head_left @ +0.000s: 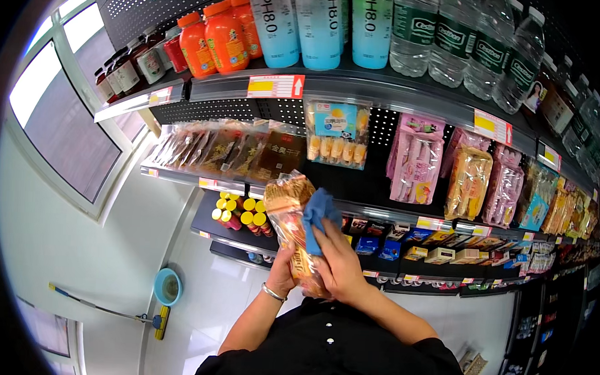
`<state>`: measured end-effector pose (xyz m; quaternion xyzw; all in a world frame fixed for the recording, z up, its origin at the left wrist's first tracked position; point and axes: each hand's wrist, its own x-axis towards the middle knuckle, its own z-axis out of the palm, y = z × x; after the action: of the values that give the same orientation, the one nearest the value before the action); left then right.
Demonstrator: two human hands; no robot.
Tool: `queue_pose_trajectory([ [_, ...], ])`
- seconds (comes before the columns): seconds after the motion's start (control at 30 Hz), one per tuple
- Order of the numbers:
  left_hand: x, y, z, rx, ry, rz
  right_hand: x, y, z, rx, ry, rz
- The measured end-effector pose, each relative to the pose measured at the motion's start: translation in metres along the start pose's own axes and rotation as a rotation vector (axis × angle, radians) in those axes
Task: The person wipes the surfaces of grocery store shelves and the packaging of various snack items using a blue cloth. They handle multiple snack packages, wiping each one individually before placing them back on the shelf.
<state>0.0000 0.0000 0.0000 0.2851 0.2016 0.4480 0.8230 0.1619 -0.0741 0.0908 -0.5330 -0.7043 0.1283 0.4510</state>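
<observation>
In front of my chest, a clear-and-orange bag of bread-like food [287, 217] is tilted upright. My left hand [281, 274] is closed around its lower left side. My right hand [337, 265] grips a folded blue cloth [320, 211], which lies against the bag's right side. Part of the bag's front is hidden behind the cloth and my right fingers. Just beyond the bag is the middle shelf, holding flat brown packets [275, 153] and a clear-and-blue pack of roll-shaped snacks [338, 136].
Bottles, orange [226, 36], blue [322, 29] and clear [411, 39], line the upper shelf [356, 80]. Pink snack packs [416, 158] stand at right. Yellow-lidded jars [248, 217] sit on a lower shelf. A blue basin [168, 287] and a mop [158, 321] are on the left floor.
</observation>
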Motion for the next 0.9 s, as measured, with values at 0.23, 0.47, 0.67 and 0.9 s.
queue_pose_trajectory([
  [0.23,0.020,0.029,-0.008,-0.175,0.085,0.102,-0.027,0.006,-0.006,0.073,-0.007,-0.176],
  [0.47,0.030,0.013,-0.004,-0.249,0.031,-0.031,0.005,-0.002,-0.022,-0.076,-0.051,-0.092],
  [0.67,0.039,0.005,-0.002,-0.189,-0.069,-0.003,0.052,0.046,-0.015,0.106,-0.055,-0.002],
  [0.9,0.055,0.018,0.024,-0.402,-0.145,-0.170,0.094,0.081,-0.018,1.171,0.230,0.737],
])
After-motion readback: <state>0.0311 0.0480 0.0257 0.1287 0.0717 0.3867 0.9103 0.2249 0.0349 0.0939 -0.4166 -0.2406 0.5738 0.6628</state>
